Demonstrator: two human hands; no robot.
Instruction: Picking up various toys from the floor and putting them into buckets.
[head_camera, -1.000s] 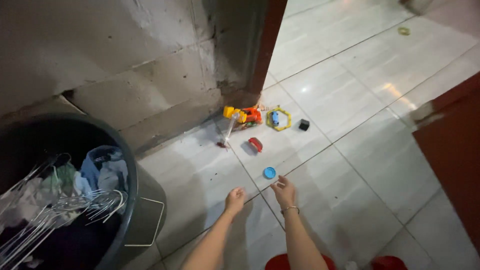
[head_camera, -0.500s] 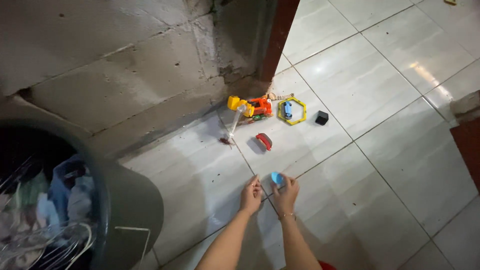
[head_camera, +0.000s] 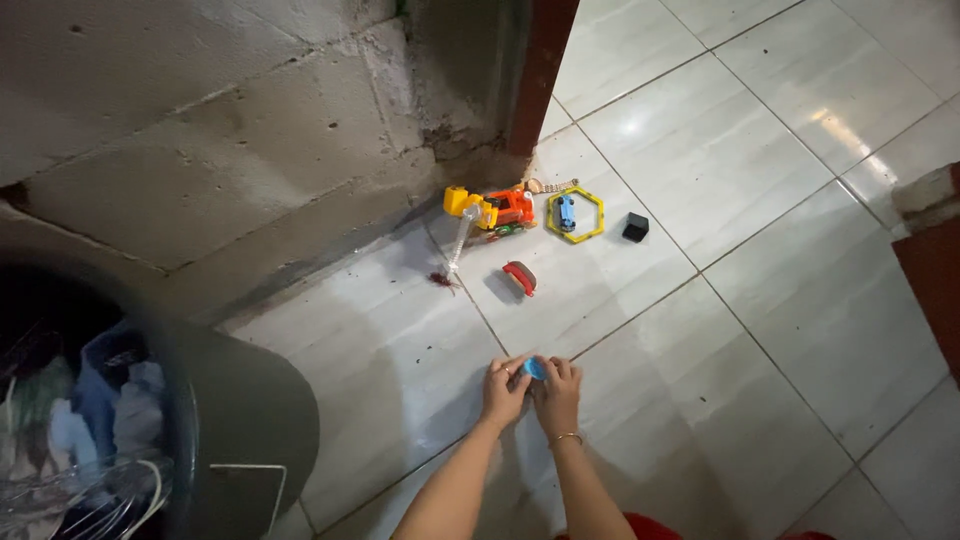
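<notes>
Hands meet low over the tiled floor, both gripping 1 small blue disc. Left hand has fingers curled narrow onto the disc's left edge; right hand pinches its right edge, thin bracelet on that wrist. Disc sits between the 2 sets of fingertips, mostly covered, cannot tell if it touches the floor. Beyond the fingertips: red curved toy piece, well apart. Farther past it, by the concrete wall: orange-and-yellow toy truck, yellow hexagon ring with a small blue car inside, black cube just right of the ring. Far left of the left hand: dark laundry bin holding clothes and wire hangers.
</notes>
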